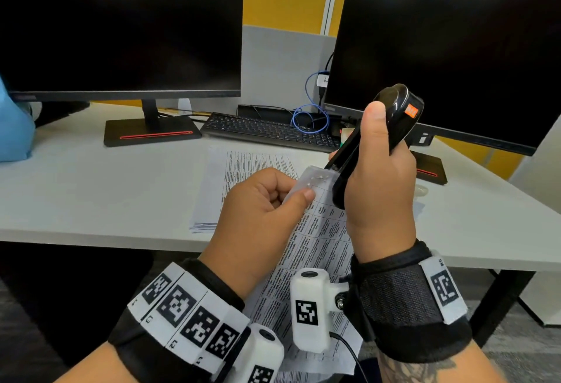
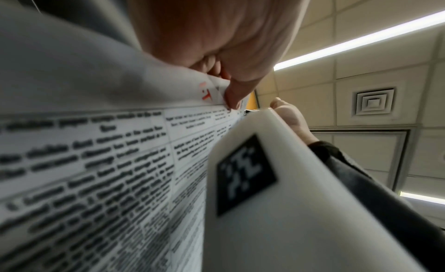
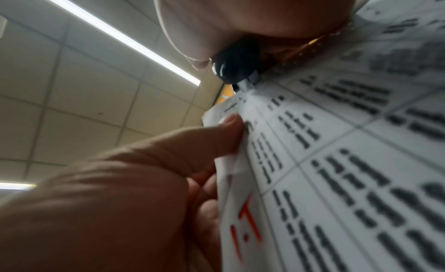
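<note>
My left hand [image 1: 291, 197] pinches the top corner of a printed paper sheaf [image 1: 315, 249], thumb on top, holding it up over the desk edge. A staple [image 1: 318, 177] shows in that corner. My right hand [image 1: 376, 152] grips a black stapler [image 1: 391, 115] with an orange label, tilted, its mouth right at the paper's corner. In the right wrist view the stapler nose [image 3: 237, 70] meets the sheaf [image 3: 337, 162] just above my left thumb [image 3: 216, 135]. The left wrist view shows the printed pages [image 2: 96, 162] and my pinching left hand [image 2: 231, 99].
A second stack of printed sheets [image 1: 236, 176] lies on the grey desk [image 1: 106, 194]. Behind stand two dark monitors [image 1: 121, 24] [image 1: 455, 57], a black keyboard [image 1: 267, 130], a blue cable [image 1: 312, 109] and a blue object [image 1: 15, 127] at far left.
</note>
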A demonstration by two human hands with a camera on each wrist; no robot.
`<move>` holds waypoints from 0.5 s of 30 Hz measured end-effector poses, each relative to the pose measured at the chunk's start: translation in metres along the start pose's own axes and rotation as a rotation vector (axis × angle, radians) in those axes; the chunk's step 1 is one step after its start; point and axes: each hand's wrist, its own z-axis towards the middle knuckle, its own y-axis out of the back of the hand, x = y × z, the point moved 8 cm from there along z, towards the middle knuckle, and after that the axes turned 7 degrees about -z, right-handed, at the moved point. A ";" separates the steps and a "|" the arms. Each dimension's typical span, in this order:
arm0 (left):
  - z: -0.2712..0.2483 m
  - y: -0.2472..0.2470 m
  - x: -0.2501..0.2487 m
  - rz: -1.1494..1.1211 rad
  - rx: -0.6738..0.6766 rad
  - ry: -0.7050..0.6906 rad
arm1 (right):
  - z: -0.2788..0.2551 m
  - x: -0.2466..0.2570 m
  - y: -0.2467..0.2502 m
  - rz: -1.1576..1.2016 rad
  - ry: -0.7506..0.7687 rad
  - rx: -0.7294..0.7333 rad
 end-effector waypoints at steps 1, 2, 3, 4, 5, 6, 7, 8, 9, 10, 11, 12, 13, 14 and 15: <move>0.000 -0.001 -0.001 -0.003 0.004 0.001 | 0.000 0.000 0.000 0.000 0.002 -0.003; 0.000 -0.001 -0.001 -0.003 0.005 0.004 | 0.000 0.001 -0.001 0.000 0.006 -0.005; -0.001 -0.002 -0.001 -0.001 0.006 0.006 | -0.001 0.001 -0.001 -0.001 0.008 -0.007; -0.001 -0.002 -0.001 -0.001 0.007 0.007 | -0.001 0.001 0.000 -0.002 0.011 -0.010; -0.002 -0.003 -0.001 -0.005 0.009 0.007 | -0.001 0.002 0.000 -0.005 0.018 -0.014; -0.002 -0.004 -0.001 -0.008 0.013 0.004 | -0.001 0.004 0.001 -0.015 0.033 -0.019; -0.003 -0.005 -0.001 -0.009 0.021 0.003 | -0.001 0.006 0.002 -0.027 0.049 -0.020; -0.003 -0.006 0.001 -0.013 0.037 0.009 | 0.000 0.007 0.003 -0.035 0.062 -0.018; -0.003 -0.009 0.003 -0.025 0.069 0.028 | 0.001 0.006 0.003 -0.038 0.063 -0.013; -0.004 -0.013 0.006 -0.035 0.115 0.056 | 0.002 0.005 0.003 -0.039 0.057 -0.008; -0.005 -0.017 0.009 -0.030 0.168 0.090 | 0.003 0.003 0.003 -0.040 0.045 0.002; -0.006 -0.020 0.012 -0.005 0.211 0.113 | 0.005 0.000 0.003 -0.039 0.036 0.016; -0.006 -0.020 0.014 0.030 0.230 0.115 | 0.005 -0.002 0.003 -0.031 0.031 0.034; -0.005 -0.017 0.014 0.066 0.218 0.092 | 0.006 -0.004 0.003 -0.015 0.037 0.050; -0.003 -0.011 0.013 0.087 0.182 0.064 | 0.005 -0.004 0.005 0.002 0.054 0.055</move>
